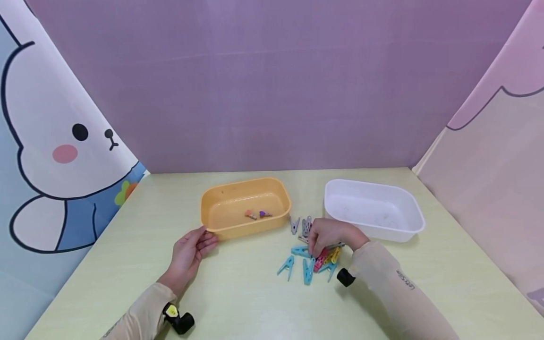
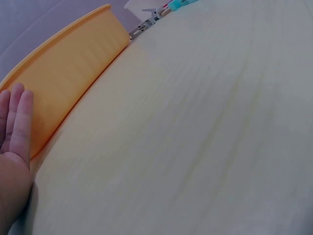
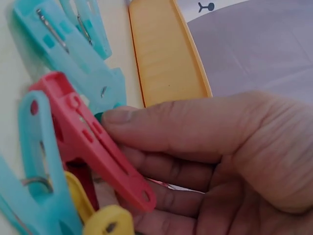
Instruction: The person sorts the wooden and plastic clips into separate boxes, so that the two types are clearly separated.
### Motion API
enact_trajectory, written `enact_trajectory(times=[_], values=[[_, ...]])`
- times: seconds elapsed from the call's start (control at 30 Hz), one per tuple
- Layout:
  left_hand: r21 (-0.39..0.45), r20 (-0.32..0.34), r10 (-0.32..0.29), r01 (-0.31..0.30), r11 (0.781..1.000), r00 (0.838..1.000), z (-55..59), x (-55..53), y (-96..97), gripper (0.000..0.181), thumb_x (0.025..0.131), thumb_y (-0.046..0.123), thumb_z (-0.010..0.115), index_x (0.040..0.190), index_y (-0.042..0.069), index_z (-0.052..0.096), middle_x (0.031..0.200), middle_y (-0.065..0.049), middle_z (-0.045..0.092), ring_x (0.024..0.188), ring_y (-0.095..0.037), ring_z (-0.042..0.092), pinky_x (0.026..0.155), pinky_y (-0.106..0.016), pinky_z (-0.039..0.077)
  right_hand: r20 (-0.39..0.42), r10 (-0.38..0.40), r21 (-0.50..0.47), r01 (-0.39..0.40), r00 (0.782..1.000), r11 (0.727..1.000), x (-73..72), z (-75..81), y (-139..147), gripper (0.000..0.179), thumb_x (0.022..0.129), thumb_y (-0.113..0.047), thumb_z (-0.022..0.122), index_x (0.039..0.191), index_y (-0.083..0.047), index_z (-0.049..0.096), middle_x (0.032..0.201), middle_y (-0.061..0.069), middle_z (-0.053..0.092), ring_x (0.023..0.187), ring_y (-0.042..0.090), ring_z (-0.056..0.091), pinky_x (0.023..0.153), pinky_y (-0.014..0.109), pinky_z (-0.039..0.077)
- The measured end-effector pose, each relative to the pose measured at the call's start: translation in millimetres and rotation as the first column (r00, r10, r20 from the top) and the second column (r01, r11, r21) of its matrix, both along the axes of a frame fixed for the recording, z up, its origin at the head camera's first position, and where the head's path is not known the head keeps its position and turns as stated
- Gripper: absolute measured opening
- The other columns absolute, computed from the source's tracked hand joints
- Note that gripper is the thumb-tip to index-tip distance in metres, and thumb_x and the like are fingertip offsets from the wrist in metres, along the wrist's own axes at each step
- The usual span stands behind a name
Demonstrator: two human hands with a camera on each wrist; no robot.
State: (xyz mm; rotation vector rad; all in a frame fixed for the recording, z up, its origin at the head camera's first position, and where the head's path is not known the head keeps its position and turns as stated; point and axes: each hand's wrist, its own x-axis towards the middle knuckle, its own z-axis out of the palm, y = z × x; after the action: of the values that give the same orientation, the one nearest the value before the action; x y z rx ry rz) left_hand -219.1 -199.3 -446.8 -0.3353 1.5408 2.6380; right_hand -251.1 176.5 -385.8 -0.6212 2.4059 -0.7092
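Note:
My left hand [image 1: 189, 252] holds the near left corner of an orange-yellow tray [image 1: 242, 231] at its rim. Several of its fingers [image 2: 22, 127] lie straight along the tray's outer wall; the thumb is hidden in the left wrist view. Inside the tray lie a small orange-topped clip [image 1: 250, 215] and a purple-topped one [image 1: 264, 214]. Among loose clothespins, my right hand [image 1: 333, 233] pinches a small dark green piece [image 3: 99, 117], mostly covered by the thumb. Right by those fingers are a red clothespin [image 3: 93, 142], a teal clothespin [image 3: 68, 54] and a yellow clothespin [image 3: 110, 221].
A white tray [image 1: 374, 230] stands at the right, just behind my right wrist. Grey clothespins [image 1: 294, 225] lie between the two trays. Nearer to me are blue clothespins [image 1: 286, 267]. A purple backdrop [image 1: 272, 94] rises behind the table [image 1: 255, 302].

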Motion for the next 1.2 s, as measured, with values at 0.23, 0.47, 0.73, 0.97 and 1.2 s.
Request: enact_trajectory(times=[0.23,0.47,0.73,0.97,1.2], values=[[-0.005,-0.002,-0.001,0.001,1.0,1.0,-0.4,0.1,-0.2,0.023,0.104,0.013,0.055,0.085,0.008,0.068,0.081,-0.006,0.07,0.08,-0.017,0.073,0.086,-0.034,0.059,0.027,0.015,-0.014,-0.015,1.0,1.0,-1.7,1.5,3,0.009,0.08,-0.003,0.077,0.076,-0.011,0.075,0.07,-0.004,0.067,0.062,0.009,0.056,0.061,0.023,0.048],[-0.002,-0.001,0.002,-0.002,1.0,1.0,0.0,-0.2,-0.4,0.024,0.104,0.013,0.055,0.084,0.007,0.068,0.08,-0.006,0.07,0.079,-0.018,0.073,0.085,-0.034,0.059,0.042,-0.029,-0.08,0.033,0.999,0.996,-3.8,3.8,5,0.009,0.085,-0.006,0.074,0.079,-0.012,0.076,0.067,-0.001,0.065,0.059,0.013,0.055,0.059,0.027,0.05],[-0.003,0.011,0.001,-0.001,1.0,1.0,0.6,-0.4,-0.2,0.022,0.103,0.013,0.056,0.086,0.007,0.068,0.082,-0.007,0.07,0.081,-0.018,0.073,0.086,-0.034,0.059,0.037,-0.062,-0.158,0.067,0.997,0.985,-7.6,7.3,3,0.006,0.088,-0.006,0.071,0.085,-0.008,0.075,0.077,-0.001,0.066,0.07,0.013,0.057,0.068,0.027,0.052],[-0.013,0.005,0.009,-0.009,1.0,1.0,0.3,-0.1,-0.1,0.023,0.104,0.013,0.055,0.085,0.007,0.068,0.081,-0.006,0.07,0.08,-0.018,0.073,0.086,-0.034,0.059,0.079,-0.144,-0.216,0.158,0.986,0.964,-10.2,8.4,0,0.007,0.091,-0.011,0.07,0.089,-0.009,0.076,0.073,0.001,0.064,0.069,0.016,0.054,0.071,0.03,0.048],[-0.006,0.007,0.002,-0.002,1.0,1.0,0.2,-0.3,0.0,0.024,0.104,0.013,0.055,0.084,0.007,0.068,0.081,-0.006,0.07,0.08,-0.018,0.073,0.085,-0.034,0.059,0.111,-0.197,-0.309,0.222,0.974,0.925,-12.0,7.7,-5,0.009,0.094,-0.014,0.068,0.092,-0.008,0.074,0.067,0.005,0.064,0.061,0.023,0.056,0.059,0.032,0.046]])
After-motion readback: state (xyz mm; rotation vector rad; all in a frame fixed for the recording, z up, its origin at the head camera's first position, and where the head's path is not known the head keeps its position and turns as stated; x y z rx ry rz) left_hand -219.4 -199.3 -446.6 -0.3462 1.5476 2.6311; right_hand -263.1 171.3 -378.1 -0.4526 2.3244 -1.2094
